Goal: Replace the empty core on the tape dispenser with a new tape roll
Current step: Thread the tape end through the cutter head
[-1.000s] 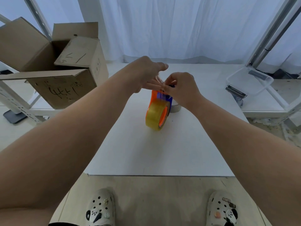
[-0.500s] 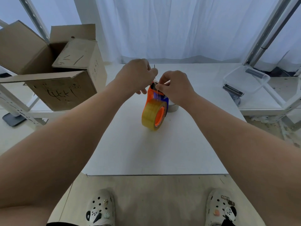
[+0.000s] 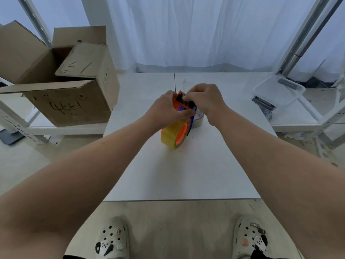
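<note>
An orange and blue tape dispenser (image 3: 183, 107) stands upright on the white table (image 3: 183, 174), with a yellowish tape roll (image 3: 170, 134) mounted on its orange hub. My left hand (image 3: 168, 111) grips the dispenser's left side, thumb across the blue body. My right hand (image 3: 204, 99) pinches at the dark cutter end on top of the dispenser. Just behind the dispenser, an empty grey core (image 3: 198, 119) lies flat on the table, partly hidden.
An open cardboard box (image 3: 61, 85) sits on a low shelf to the left. A clear plastic container (image 3: 278, 92) rests on the shelf at right. White curtains hang behind. My two shoes (image 3: 112, 240) stand at the table's near edge.
My left hand has come down from above the dispenser and closed on its side. My right hand stays at the cutter end. The view has shifted slightly.
</note>
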Demonstrator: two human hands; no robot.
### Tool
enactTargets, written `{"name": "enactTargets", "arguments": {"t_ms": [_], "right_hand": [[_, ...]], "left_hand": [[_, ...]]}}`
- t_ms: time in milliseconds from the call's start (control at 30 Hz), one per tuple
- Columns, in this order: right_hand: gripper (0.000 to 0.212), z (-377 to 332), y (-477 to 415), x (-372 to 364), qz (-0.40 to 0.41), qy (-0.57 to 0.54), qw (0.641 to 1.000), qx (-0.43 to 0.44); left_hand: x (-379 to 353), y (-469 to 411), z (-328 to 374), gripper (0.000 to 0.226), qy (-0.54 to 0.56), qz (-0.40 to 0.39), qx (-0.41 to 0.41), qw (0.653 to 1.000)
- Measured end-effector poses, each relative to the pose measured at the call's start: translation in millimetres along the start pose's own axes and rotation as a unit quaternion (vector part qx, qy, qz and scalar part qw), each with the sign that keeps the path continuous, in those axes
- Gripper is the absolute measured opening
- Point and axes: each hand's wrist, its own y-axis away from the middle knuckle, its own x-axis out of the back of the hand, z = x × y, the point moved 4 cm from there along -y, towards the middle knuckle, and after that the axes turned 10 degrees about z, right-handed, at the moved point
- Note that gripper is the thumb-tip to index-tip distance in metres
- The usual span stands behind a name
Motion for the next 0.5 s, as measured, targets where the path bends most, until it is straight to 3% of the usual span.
{"name": "enactTargets", "arguments": {"t_ms": [400,500], "right_hand": [[0.018,2,5,0,-0.003,-0.041,0.994,-0.100],[0.008,0,7,2,-0.006,-0.053,0.988,-0.145]], "left_hand": [[-9,11,3,0.059,-0.010,0.105,-0.039,0.994],[-8,15,4,0.057,-0.004,0.116,-0.052,0.992]]}}
